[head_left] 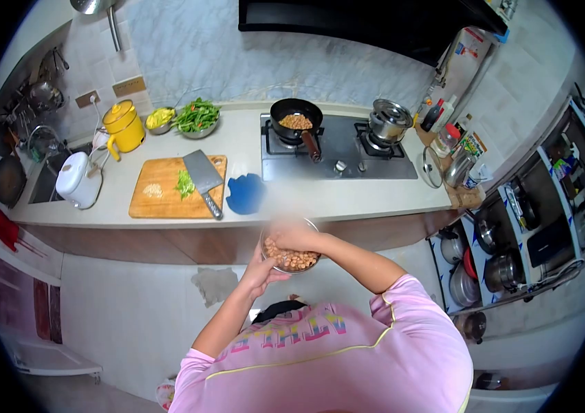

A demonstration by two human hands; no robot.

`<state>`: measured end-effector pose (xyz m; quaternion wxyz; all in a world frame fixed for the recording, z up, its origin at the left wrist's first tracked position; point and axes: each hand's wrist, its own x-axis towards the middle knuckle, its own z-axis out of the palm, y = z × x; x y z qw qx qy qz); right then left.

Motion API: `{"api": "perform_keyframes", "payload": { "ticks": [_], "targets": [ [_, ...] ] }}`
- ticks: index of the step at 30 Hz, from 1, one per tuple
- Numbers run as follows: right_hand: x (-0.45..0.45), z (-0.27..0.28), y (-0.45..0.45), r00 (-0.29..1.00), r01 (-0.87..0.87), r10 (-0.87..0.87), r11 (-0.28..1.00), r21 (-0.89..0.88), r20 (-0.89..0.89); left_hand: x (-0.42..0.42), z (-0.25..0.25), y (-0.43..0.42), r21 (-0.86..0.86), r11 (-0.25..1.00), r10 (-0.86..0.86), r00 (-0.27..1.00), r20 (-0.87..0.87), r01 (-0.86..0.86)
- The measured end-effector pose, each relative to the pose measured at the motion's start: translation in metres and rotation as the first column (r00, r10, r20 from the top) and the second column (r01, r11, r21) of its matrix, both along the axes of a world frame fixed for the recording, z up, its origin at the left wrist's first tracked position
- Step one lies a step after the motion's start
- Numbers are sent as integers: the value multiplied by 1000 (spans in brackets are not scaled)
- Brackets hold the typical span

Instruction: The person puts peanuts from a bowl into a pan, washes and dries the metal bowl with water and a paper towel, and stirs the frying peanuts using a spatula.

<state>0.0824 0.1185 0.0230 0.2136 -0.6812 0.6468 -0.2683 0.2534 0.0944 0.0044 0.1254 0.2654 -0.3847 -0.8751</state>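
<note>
I had the left hand (258,275) curled around the near-left side of the round bowl (311,264), which sat between both hands, just this side of the counter (368,194). The right hand (294,235) reached in from the right, over the peanut-like pieces (297,260); I could not tell whether its fingertips pinched any. The frying pan (295,105) lay straight beyond the bowl, nearer the right hand, its handle (311,146) angled back toward me and slightly right.

Kitchen, with gas stove (337,157)
</note>
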Motion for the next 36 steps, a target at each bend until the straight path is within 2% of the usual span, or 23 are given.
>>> {"api": "perform_keyframes", "payload": {
  "ticks": [3, 4, 8, 10, 12, 17, 19, 20, 22, 23, 25, 27, 29, 30, 31, 33, 35, 36],
  "targets": [
    [-25, 15, -15, 995, 64, -67, 997, 48, 74, -20, 7, -12, -18, 999, 46, 999, 23, -46],
    [-32, 20, -16, 977, 33, -34, 999, 8, 212, -27, 6, -17, -15, 998, 55, 998, 4, -55],
    [-75, 19, -54, 991, -64, 58, 997, 48, 121, -57, 24, -39, -31, 996, 89, 996, 15, -89],
    [-91, 18, -70, 967, -95, 90, 995, 12, 240, -73, 38, -47, -46, 990, 134, 991, -5, -134],
    [-112, 25, -86, 933, -135, 99, 987, 82, 347, -91, 39, -59, -44, 984, 172, 984, -41, -174],
    [-167, 63, -144, 735, -129, -64, 964, 232, 675, -127, 50, -84, -53, 967, 247, 968, -39, -249],
    [-190, 77, -179, 627, -90, -147, 962, 258, 765, -137, 56, -93, -61, 956, 285, 958, -26, -286],
    [-201, 85, -193, 504, -55, -203, 963, 265, 840, -140, 60, -95, -56, 949, 310, 950, -31, -311],
    [-235, 99, -222, 525, -57, -261, 939, 340, 810, -142, 56, -104, -51, 942, 330, 943, -36, -331],
    [-249, 93, -238, 540, 51, -295, 946, 319, 788, -143, 54, -107, -48, 939, 339, 940, -36, -340],
    [-279, 76, -263, 692, 222, -361, 931, 291, 625, -142, 58, -108, -50, 923, 382, 924, -22, -383],
    [-315, 33, -292, 869, 204, -300, 942, 268, 393, -139, 60, -109, -54, 911, 410, 912, 1, -409],
    [-319, 32, -290, 952, 199, -277, 884, 423, 130, -133, 57, -109, -56, 897, 439, 898, 9, -438],
    [-325, 31, -294, 958, 145, -244, 863, 485, 148, -131, 54, -108, -54, 887, 461, 887, 23, -459],
    [-328, 29, -294, 926, 133, -262, 900, 416, 272, -130, 52, -107, -50, 876, 481, 876, 33, -479],
    [-337, 33, -294, 933, 304, -348, 898, 318, 89, -130, 59, -105, -27, 867, 498, 867, 20, -498],
    [-353, 20, -294, 941, 331, -329, 943, 13, -78, -131, 58, -104, -56, 867, 495, 869, -8, -495],
    [-334, 43, -273, 927, 376, -376, 926, -20, -9, -131, 56, -105, -71, 868, 491, 871, -18, -491]
  ]
}}
